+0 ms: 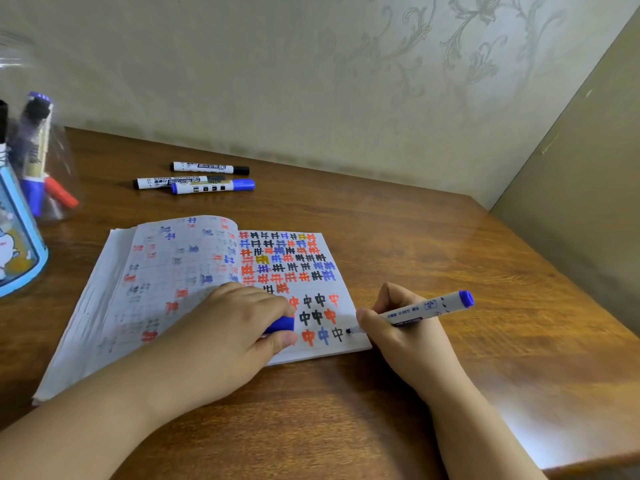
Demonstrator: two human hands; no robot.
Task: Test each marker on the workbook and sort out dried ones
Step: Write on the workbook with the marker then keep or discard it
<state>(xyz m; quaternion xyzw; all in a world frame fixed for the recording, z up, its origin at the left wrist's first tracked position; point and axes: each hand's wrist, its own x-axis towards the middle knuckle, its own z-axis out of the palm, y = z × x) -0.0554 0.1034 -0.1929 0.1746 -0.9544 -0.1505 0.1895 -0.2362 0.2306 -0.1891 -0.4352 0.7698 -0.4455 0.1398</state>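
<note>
Midway through testing, by the look of the page. Open workbook (207, 289) at centre frame, on a wooden desk (433, 237), its right page crowded with red, blue, black and a few yellow characters in rows, the bottom rows not yet filled to the edge.

Right hand (408, 337), lower right of centre, pinching a blue marker (426, 308) in a writing grip, fingers curled round the barrel, tip down on the page's lower right corner just beside the last black character. Only a small dot of ink visible at the tip; too early to judge whether this one writes or has dried.

Left hand (239, 327), lower centre, pressing the workbook flat while fingers and thumb curl round a blue cap (278, 324), presumably off the marker in use.

Three capped markers (194, 178) lying together on the desk at upper centre left, well apart from the workbook: two black, one blue. Probably a sorted pile, though whether the good ones or the dried ones cannot be told.

Far left of frame: a clear container (45, 161) with several more markers standing in it, blue and red caps down, and a blue tin (17, 244) in front of it. Likely the untested stock, so a fair share of the task probably left.
</note>
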